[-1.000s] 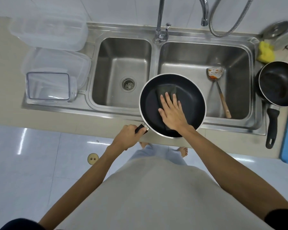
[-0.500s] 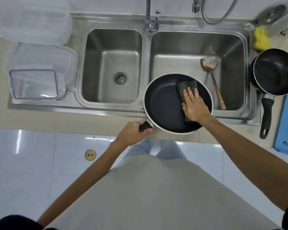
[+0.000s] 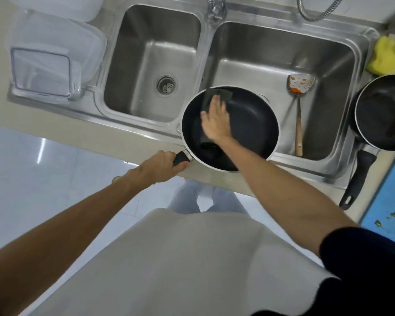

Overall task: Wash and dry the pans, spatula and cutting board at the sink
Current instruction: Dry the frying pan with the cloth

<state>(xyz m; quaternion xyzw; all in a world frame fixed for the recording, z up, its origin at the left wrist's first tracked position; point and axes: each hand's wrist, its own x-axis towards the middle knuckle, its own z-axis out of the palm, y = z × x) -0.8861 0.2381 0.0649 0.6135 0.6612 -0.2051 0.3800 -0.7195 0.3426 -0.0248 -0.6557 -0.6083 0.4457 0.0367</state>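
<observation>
A black frying pan (image 3: 251, 126) with a pale rim hangs over the front edge of the right sink basin. My left hand (image 3: 156, 166) grips its black handle. My right hand (image 3: 216, 120) lies flat on a dark green scouring pad (image 3: 211, 96), pressing it against the pan's far left inside wall. A soiled spatula (image 3: 299, 87) with a wooden handle lies on the bottom of the right basin. A second black pan (image 3: 383, 110) sits on the counter at the right, handle toward me. The blue cutting board (image 3: 390, 201), speckled with food bits, is at the right edge.
The steel double sink (image 3: 205, 53) has a drain in the left basin (image 3: 167, 84). Clear plastic containers (image 3: 46, 53) stand on the left drainboard. A yellow sponge (image 3: 384, 55) rests at the back right. Tap base (image 3: 216, 8) and metal hose (image 3: 315, 10) are at the top.
My right hand slid the scouring pad from the pan's right side across to its far left wall. The left hand kept hold of the handle; the view shifted.
</observation>
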